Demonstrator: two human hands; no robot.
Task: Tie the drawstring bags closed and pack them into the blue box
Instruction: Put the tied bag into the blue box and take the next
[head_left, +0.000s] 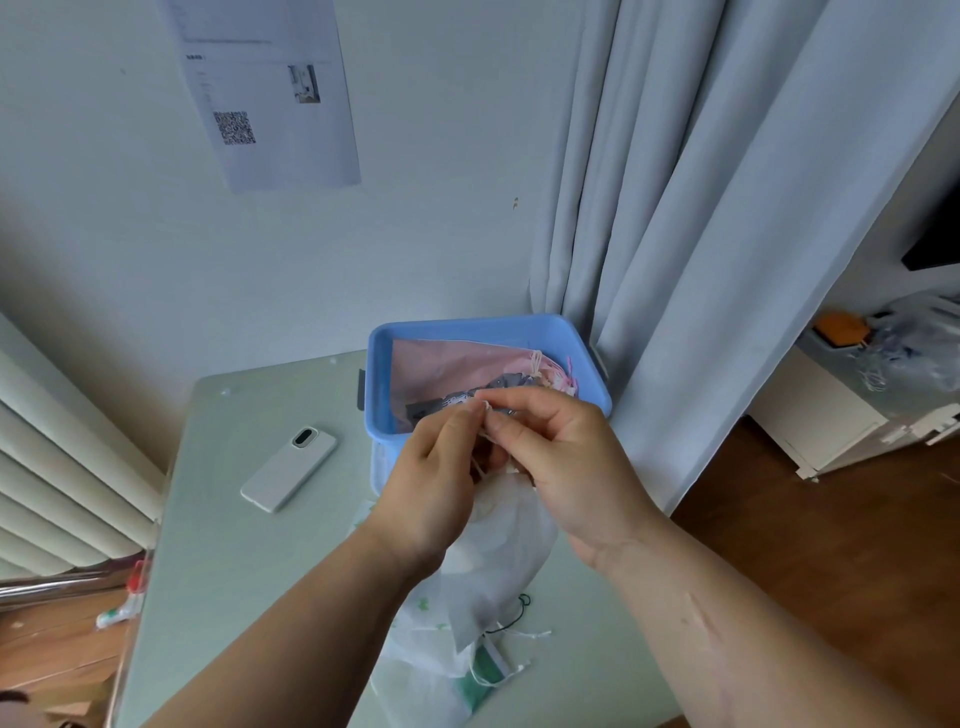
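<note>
A white drawstring bag (501, 551) hangs in the air between my hands, just in front of the blue box (592, 371). My left hand (436, 483) and my right hand (561, 462) both pinch its pale cord at the gathered neck, fingertips meeting near the top. Inside the blue box lie a pink bag (441, 369) and a grey patterned bag (452, 402), their cords bunched at the right. More white and green bags (441, 670) lie heaped on the table below my wrists, with loose cords trailing to the right.
A white phone (288, 467) lies face down on the pale green table (234, 571), left of the box. A grey curtain (701, 234) hangs right behind the box. A radiator stands at the left, and a white cabinet at the far right.
</note>
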